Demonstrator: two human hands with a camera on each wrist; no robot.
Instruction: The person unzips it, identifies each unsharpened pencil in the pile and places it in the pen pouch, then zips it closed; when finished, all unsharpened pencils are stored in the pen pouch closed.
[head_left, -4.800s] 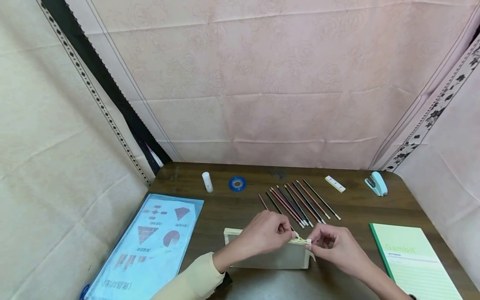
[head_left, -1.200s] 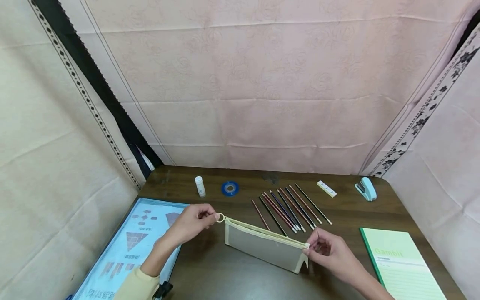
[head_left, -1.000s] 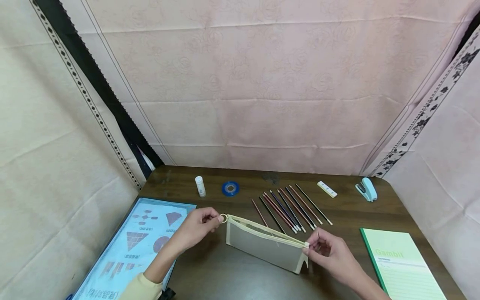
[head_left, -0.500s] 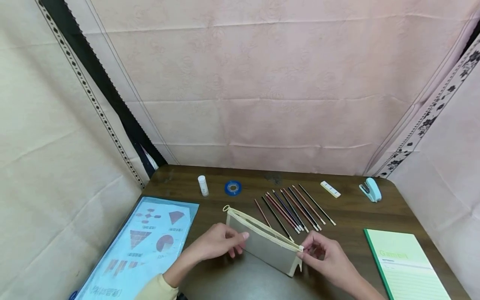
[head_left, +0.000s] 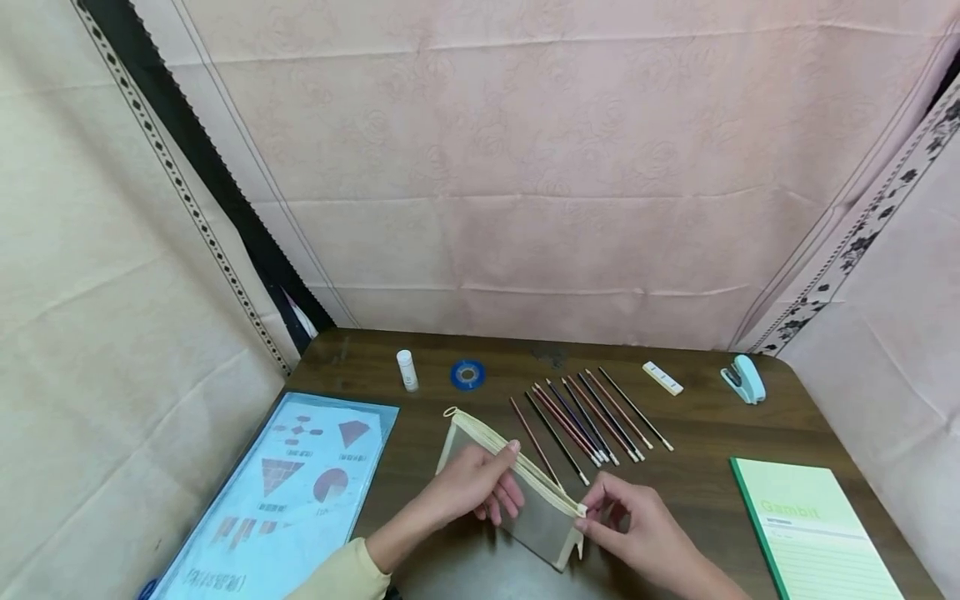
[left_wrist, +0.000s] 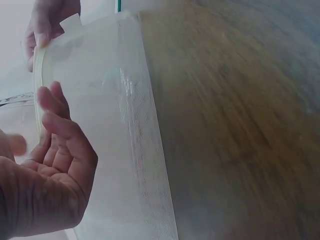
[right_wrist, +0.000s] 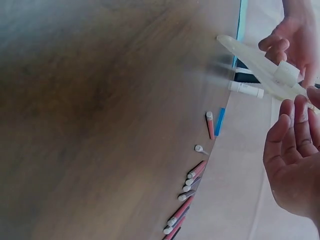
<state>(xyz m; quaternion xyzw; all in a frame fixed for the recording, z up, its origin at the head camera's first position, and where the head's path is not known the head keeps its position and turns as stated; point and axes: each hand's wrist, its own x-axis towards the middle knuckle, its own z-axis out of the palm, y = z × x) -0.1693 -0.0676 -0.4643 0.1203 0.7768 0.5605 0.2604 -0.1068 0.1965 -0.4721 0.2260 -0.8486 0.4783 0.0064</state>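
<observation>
A grey-white zip pouch [head_left: 542, 523] with a cream edge stands upright and slanted over the table's front. My right hand [head_left: 637, 532] pinches its near right top corner, at the zip's end. In front of the pouch, my left hand [head_left: 471, 487] has loosely bent fingers, its thumb raised by the zip edge. The left wrist view shows these fingers [left_wrist: 75, 142] beside the pouch's side, gripping nothing visible. A ring pull [head_left: 450, 412] sits at the zip's far left end. Whether anything lies inside the pouch is hidden.
Several pencils [head_left: 592, 421] lie fanned behind the pouch. Farther back are a glue stick [head_left: 407, 371], blue tape roll [head_left: 467, 375], white eraser-like block [head_left: 663, 378] and stapler [head_left: 744, 380]. A blue folder [head_left: 300, 475] lies left; a green notebook [head_left: 813, 525], right.
My left hand slid the ring pull from the right end to the left, then let go and came in front of the pouch. The right hand kept its pinch and moved slightly left, turning the pouch.
</observation>
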